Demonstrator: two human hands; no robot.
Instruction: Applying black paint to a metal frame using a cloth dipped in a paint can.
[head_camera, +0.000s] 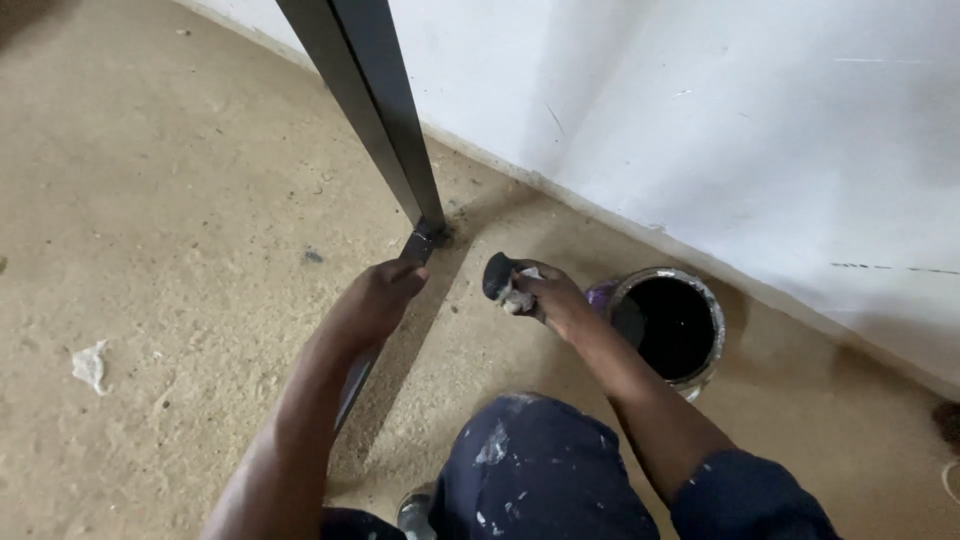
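Note:
My left hand (375, 300) rests on a low black metal bar (352, 385) that runs along the floor to the foot of a tall black metal post (375, 95). To the right of the post's foot, my right hand (548, 297) holds a small black-tipped brush (497, 276) wrapped in a pale rag, its black head just above the floor. An open tin of black paint (668, 325) stands right behind that hand, by the wall.
A white wall (750, 130) runs diagonally along the right side. The floor (170, 200) is bare sandy concrete with a scrap of white paper (90, 364) at the left. My paint-spattered dark trousers (540, 470) fill the bottom middle.

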